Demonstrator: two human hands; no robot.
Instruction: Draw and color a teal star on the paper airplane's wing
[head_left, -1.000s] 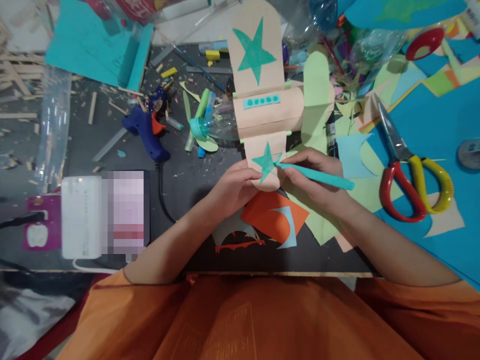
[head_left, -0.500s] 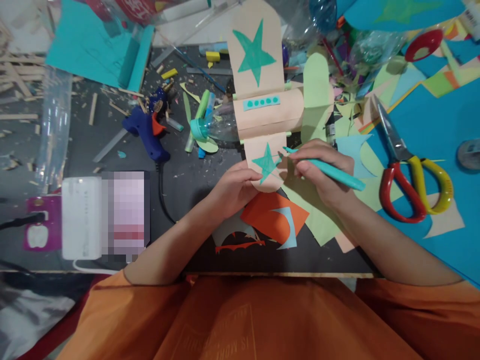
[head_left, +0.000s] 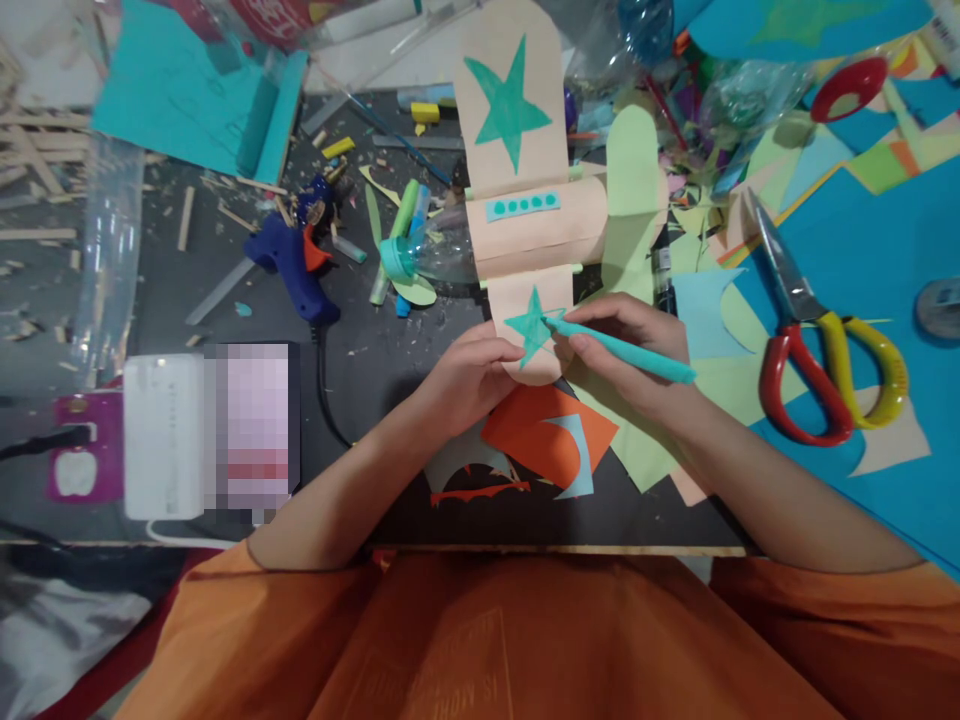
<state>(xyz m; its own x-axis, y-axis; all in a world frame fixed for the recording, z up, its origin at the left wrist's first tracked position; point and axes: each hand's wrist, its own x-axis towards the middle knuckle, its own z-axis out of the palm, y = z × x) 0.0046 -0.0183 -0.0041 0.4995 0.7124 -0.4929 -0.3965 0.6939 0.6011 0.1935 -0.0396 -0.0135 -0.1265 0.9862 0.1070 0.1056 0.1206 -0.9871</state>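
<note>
A toy plane made from a plastic bottle (head_left: 442, 245) wrapped in peach paper (head_left: 540, 235) lies before me, with a turquoise cap (head_left: 397, 258) at its left end. Its near wing (head_left: 502, 290) carries a green star whose right arm is partly outlined. My left hand (head_left: 476, 375) grips the rounded end of this wing, thumb on top. In my right hand (head_left: 637, 335) is a turquoise marker (head_left: 637, 357), its tip on the star. The far wing (head_left: 551, 80) bears a larger, filled green star. A pale green tail strip (head_left: 631, 160) stands at the right end.
Red and yellow scissors (head_left: 806, 330) lie open on blue paper at right. A blue glue gun (head_left: 292, 265) with a black cord is at left, near a white adapter (head_left: 163, 435). Orange paper (head_left: 532, 430) lies beneath the near wing. Wood scraps litter the far left.
My right hand has shifted slightly left, bringing the marker tip from the wing's right edge onto the star. My left hand and the plane stay put.
</note>
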